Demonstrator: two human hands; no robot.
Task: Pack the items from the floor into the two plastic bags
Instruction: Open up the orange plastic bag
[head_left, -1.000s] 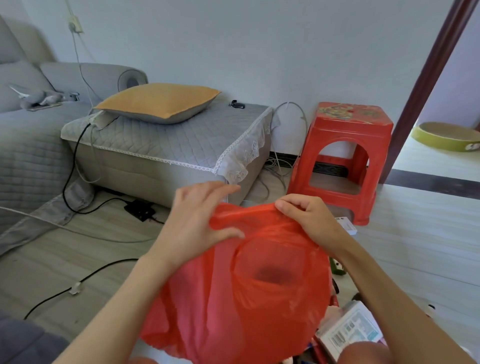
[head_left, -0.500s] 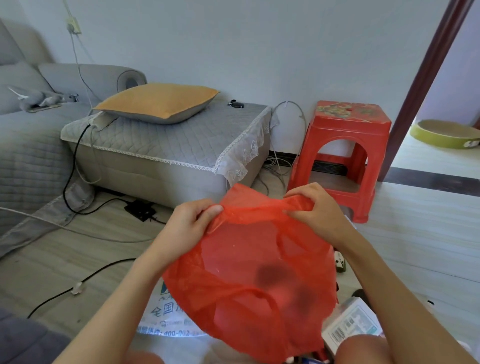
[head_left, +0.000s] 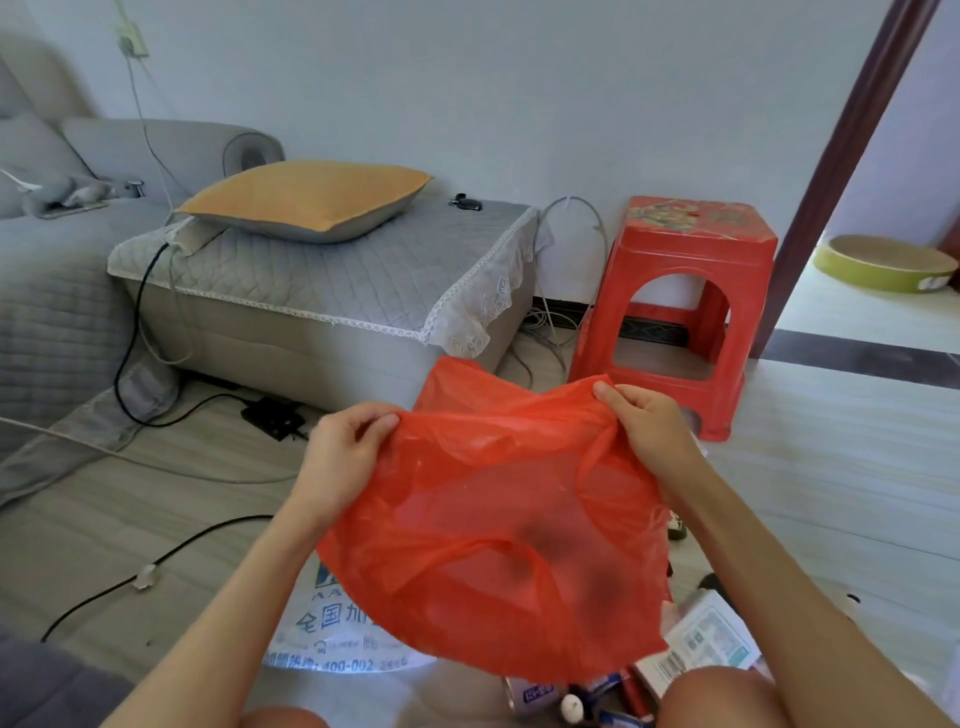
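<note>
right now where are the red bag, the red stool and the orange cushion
red bag (head_left: 493, 519), head view, on the middle of its translucent film between the two hands
red stool (head_left: 691, 221), head view, on its patterned seat top
orange cushion (head_left: 306, 195), head view, on the middle of its orange face

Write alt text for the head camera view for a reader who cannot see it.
Two bare hands, left hand and right hand, pinch the top edge of a thin red plastic bag and hold it up above small boxes and packets on the floor. Behind stand a red plastic stool and a grey sofa with an orange cushion.
</note>
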